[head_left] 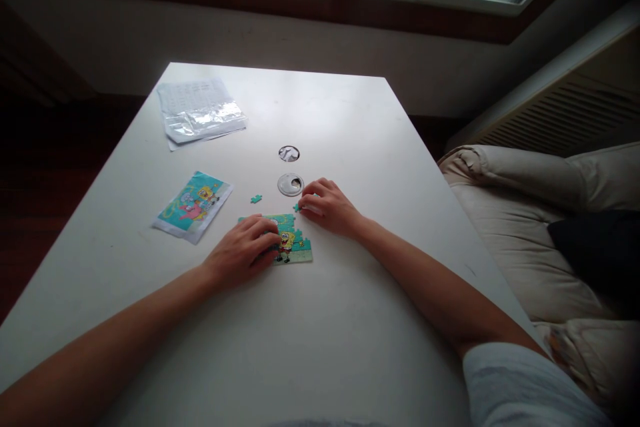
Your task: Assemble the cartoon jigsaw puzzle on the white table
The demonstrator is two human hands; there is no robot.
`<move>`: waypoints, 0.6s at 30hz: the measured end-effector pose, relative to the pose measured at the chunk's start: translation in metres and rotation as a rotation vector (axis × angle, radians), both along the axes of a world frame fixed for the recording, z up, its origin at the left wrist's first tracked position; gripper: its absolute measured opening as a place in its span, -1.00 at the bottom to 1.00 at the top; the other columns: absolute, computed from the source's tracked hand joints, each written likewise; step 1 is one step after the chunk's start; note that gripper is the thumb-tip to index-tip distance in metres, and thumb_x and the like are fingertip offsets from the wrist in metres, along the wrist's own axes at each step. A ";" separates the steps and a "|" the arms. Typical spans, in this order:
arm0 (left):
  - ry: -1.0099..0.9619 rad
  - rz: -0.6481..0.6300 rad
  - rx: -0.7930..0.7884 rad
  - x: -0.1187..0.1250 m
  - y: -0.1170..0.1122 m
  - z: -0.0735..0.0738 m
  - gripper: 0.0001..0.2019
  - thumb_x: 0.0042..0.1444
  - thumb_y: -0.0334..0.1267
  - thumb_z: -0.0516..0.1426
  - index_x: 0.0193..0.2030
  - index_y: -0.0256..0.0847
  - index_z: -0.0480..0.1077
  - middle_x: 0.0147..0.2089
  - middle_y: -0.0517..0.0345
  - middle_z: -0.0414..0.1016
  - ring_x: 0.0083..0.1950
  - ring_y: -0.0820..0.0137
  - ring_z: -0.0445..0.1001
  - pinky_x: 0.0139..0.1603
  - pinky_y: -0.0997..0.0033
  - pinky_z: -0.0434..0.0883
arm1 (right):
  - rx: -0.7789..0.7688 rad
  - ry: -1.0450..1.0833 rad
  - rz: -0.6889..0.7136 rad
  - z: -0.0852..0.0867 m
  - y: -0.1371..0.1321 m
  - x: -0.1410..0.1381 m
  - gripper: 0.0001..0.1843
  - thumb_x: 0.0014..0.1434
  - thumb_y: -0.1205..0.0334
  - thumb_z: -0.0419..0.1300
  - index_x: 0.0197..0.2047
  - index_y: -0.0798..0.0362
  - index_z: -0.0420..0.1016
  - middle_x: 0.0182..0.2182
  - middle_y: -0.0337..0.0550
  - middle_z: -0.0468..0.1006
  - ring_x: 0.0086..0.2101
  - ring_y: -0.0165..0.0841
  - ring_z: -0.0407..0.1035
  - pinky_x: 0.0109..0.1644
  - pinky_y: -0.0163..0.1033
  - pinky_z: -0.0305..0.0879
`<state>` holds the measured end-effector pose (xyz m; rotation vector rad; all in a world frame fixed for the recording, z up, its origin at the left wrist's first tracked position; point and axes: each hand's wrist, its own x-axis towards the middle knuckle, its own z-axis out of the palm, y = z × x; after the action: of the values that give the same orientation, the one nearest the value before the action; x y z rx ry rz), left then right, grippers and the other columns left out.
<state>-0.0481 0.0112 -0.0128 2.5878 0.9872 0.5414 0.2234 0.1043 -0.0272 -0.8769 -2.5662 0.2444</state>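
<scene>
A small cartoon jigsaw puzzle (293, 242) lies on the white table (325, 320), partly assembled. My left hand (245, 250) rests flat on its left part, fingers stretched over the pieces. My right hand (327, 205) sits just beyond the puzzle's upper right corner, fingers curled and pinching a small teal puzzle piece (297, 207) at its tip. One loose teal piece (257, 199) lies alone on the table a little above the puzzle.
A printed picture card (194, 205) in a clear sleeve lies left of the puzzle. A crumpled clear plastic bag on paper (200, 113) sits further back. A cable hole (289, 153) and its round cover (291, 184) are mid-table. A cushioned seat (540, 227) stands at right.
</scene>
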 end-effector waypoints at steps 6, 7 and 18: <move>0.004 0.030 0.033 -0.003 0.003 -0.001 -0.87 0.33 -0.27 0.09 -0.07 -0.15 0.44 -0.02 0.02 0.47 0.06 0.24 0.40 0.18 0.12 0.36 | -0.021 -0.006 -0.036 0.002 -0.004 -0.001 -0.83 0.31 0.17 0.23 -0.05 -0.03 0.52 -0.08 -0.07 0.50 -0.04 -0.19 0.25 0.06 -0.08 0.17; 0.007 0.040 0.040 -0.004 0.003 -0.001 -0.88 0.33 -0.27 0.09 -0.08 -0.15 0.44 -0.02 0.02 0.47 0.06 0.23 0.39 0.18 0.12 0.36 | -0.025 -0.018 -0.043 0.003 -0.006 -0.002 -0.84 0.31 0.17 0.23 -0.06 -0.03 0.52 -0.08 -0.06 0.50 -0.04 -0.18 0.24 0.06 -0.08 0.17; 0.021 0.101 0.081 -0.004 0.002 -0.007 -0.87 0.34 -0.26 0.08 -0.06 -0.16 0.43 0.00 0.01 0.47 0.08 0.22 0.39 0.17 0.11 0.36 | -0.108 -0.101 -0.181 0.013 -0.023 -0.017 -0.91 0.28 0.22 0.25 -0.14 0.00 0.51 -0.12 -0.08 0.48 -0.07 -0.19 0.25 0.01 -0.10 0.12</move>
<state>-0.0520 0.0135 -0.0195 2.6300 1.1302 0.5925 0.2065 0.0816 -0.0138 -1.1817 -2.5640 0.2932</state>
